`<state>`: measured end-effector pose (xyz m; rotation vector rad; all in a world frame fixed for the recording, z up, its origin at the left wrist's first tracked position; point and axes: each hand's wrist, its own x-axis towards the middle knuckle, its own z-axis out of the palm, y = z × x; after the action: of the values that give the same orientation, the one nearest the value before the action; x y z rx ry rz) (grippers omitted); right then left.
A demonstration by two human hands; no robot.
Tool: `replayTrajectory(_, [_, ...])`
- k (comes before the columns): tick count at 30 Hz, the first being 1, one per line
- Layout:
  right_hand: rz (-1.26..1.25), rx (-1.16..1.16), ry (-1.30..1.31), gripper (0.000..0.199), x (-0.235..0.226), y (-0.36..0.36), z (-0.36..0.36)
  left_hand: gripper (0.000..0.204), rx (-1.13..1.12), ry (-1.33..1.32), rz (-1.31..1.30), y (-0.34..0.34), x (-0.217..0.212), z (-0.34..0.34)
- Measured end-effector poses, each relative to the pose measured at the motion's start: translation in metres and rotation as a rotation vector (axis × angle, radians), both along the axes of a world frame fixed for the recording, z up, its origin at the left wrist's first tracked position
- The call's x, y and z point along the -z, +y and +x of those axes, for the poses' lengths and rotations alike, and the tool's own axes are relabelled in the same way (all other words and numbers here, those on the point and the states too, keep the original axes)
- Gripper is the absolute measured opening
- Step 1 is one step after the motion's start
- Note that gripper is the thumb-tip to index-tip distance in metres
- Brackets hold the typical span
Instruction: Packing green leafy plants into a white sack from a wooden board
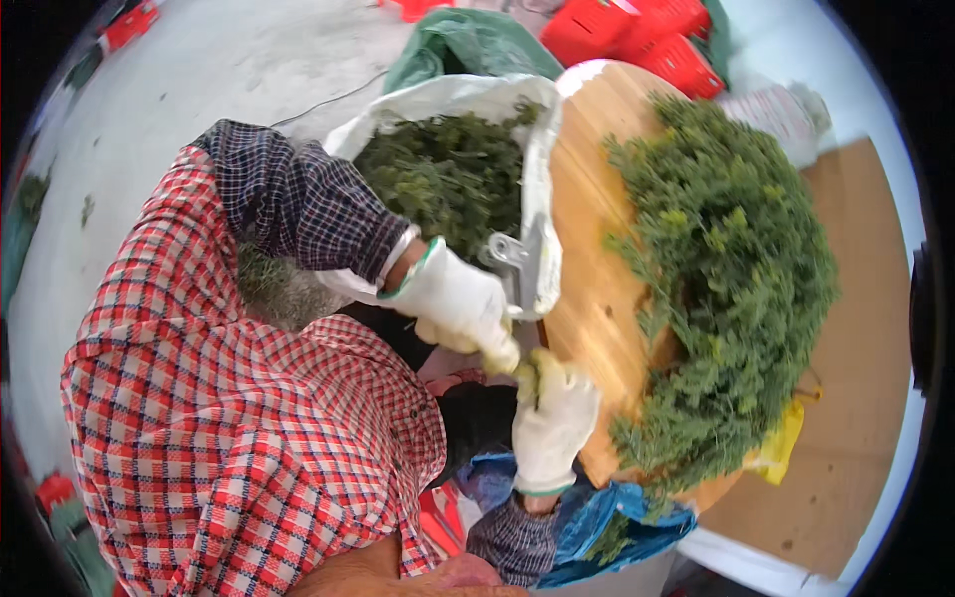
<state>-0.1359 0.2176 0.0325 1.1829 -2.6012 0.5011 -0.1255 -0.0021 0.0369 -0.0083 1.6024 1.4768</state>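
My left hand [458, 301], in a white knitted glove with yellowish fingertips, reaches in from the left below the mouth of a white sack [540, 169]. My right hand [554, 423], gloved the same way, comes up from the lower edge. The fingertips of both are closed and meet near the edge of a wooden board [589, 234]; whatever lies between them is too small or hidden to make out. Green leafy sprigs [443, 174] fill the sack, whose rim carries a grey clip [512, 261]. A large heap of similar green sprigs [741, 259] covers the board's right side.
Red plastic baskets [637, 35] and a green sack [468, 45] stand at the back. A blue plastic bag [622, 532] hangs below the board's near edge. Brown cardboard [860, 368] and a yellow piece [781, 445] lie at right. Loose green bits [279, 291] litter the floor.
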Motion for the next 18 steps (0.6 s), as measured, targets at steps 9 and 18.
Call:
replayTrajectory(9, [0.095, -0.415, -0.787, 0.004, -0.024, 0.016, 0.053, 0.018, 0.488, 1.28, 0.568, -0.013, 0.014, 0.06])
replayTrajectory(18, [-0.374, 0.236, -1.076, 0.015, -0.012, 0.057, 0.035, 0.022, -0.091, 1.117, -0.621, -0.21, -0.008, 0.072])
